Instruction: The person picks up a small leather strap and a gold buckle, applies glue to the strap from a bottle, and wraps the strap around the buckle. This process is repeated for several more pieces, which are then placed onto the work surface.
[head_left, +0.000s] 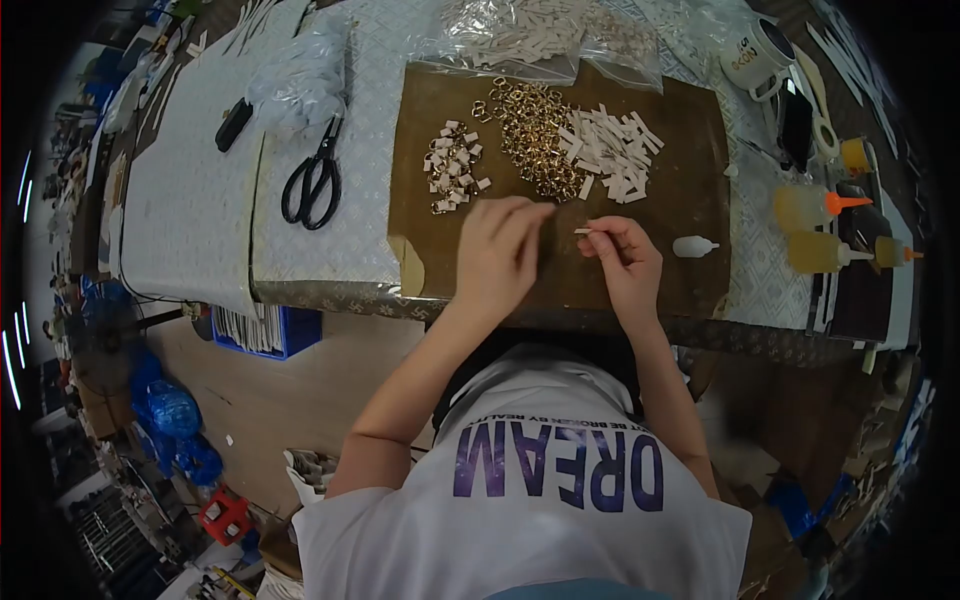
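Observation:
My right hand [628, 265] is closed, pinching a small pale strip [581, 231] between thumb and fingertips above the brown mat [440, 265]. My left hand [498, 250] is slightly blurred, its fingers loosely bent and apart, pointing right toward the strip; I see nothing in it. Just beyond it lies a small pile of metal clasps with pale strips looped on them [455, 165]. Farther back is a heap of gold metal clasps [535, 135]. Loose pale strips [615, 150] are piled to its right. A small white bottle [694, 246] lies right of my right hand.
Clear bags of strips [515, 35] lie at the back. Black scissors [316, 180] and a small black object [234, 125] are on the left. A mug [757, 55], a phone [795, 125] and squeeze bottles [815, 252] stand or lie at the right. A blue crate [295, 335] sits below the table.

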